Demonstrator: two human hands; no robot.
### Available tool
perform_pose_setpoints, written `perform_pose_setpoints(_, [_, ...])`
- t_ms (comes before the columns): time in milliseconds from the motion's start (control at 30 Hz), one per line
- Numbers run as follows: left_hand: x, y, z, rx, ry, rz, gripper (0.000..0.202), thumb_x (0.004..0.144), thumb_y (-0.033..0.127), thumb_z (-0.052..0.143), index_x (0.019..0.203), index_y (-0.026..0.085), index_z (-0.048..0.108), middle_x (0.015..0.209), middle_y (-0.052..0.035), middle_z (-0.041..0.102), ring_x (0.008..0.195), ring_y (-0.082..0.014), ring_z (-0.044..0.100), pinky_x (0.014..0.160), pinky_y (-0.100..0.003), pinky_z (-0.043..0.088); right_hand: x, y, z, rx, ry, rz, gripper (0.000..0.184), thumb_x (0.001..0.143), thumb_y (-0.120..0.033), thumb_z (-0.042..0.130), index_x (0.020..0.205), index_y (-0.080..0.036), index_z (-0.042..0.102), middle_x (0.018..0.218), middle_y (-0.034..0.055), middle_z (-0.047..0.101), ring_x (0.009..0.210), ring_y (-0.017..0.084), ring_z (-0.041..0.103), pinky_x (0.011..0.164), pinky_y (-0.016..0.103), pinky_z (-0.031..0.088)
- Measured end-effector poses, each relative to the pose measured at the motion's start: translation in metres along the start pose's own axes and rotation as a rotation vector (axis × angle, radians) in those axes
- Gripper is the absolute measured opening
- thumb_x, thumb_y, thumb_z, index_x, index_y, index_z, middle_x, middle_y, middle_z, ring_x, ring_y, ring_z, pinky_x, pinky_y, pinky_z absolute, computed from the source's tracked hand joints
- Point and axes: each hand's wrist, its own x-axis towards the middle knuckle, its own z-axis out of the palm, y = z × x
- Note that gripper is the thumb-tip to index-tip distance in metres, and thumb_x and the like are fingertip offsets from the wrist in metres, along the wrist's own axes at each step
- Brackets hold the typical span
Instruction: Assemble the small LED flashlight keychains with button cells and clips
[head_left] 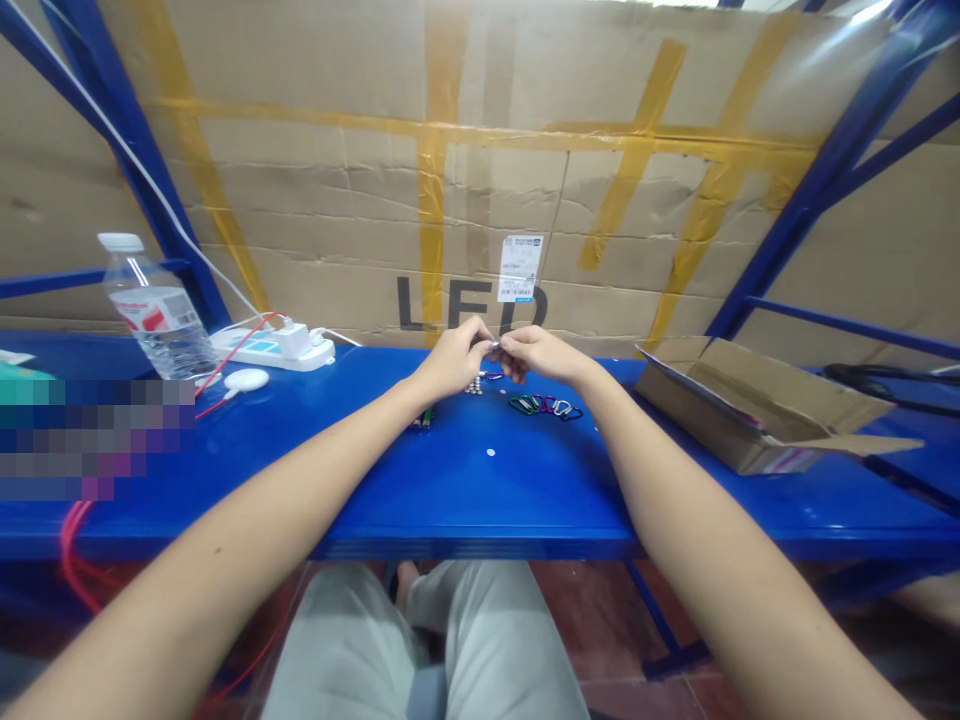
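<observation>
Left hand (459,358) and right hand (541,352) come together above the far part of the table, bare wrists bent inward, thumbs and fingertips pinched from either side on a small, shiny, silver-toned piece (494,346). Its exact shape is mostly hidden by the fingers.

Beneath them spreads a smooth, glossy blue table (525,500). Below the left hand sits a cluster of little rounded metallic pieces (474,386), gleaming like beads, with a slim blue-violet metal item (492,376) just beside it. Nearer the left forearm lie thin dark sticks with green along them (423,418), partly covered by that arm. Below the right hand, a row of slender looped metal carabiners (546,404) in green, purple, silver and dark tones lies side by side. A flat, round white dot (491,453) shows on the blue surface nearer the body.

To the right stands an open, oblong brown cardboard box (705,415) with flaps folded outward. On the left are a clear plastic bottle with a white cap (157,305), a white plastic power strip (315,352) and a smooth white disc (246,381). Behind everything rises a creased cardboard panel (330,220), crossed by glossy yellow-brown tape and printed with large dark letters.
</observation>
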Motion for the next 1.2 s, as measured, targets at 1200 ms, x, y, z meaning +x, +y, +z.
perform_pose_setpoints(1200, [0.010,-0.030,-0.004,-0.293,-0.006,-0.378,0.016,0.088,0.019,0.049,0.082,0.017,0.063,0.064,0.0014,0.054,0.055,-0.0108,0.046,0.055,-0.025,0.037,-0.019,0.009,0.020,-0.576,-0.058,0.080,0.009,0.072,-0.012,0.064,0.069,-0.018,0.058,0.070,0.0026,0.066,0.061,0.013,0.053,0.054,0.024,0.036])
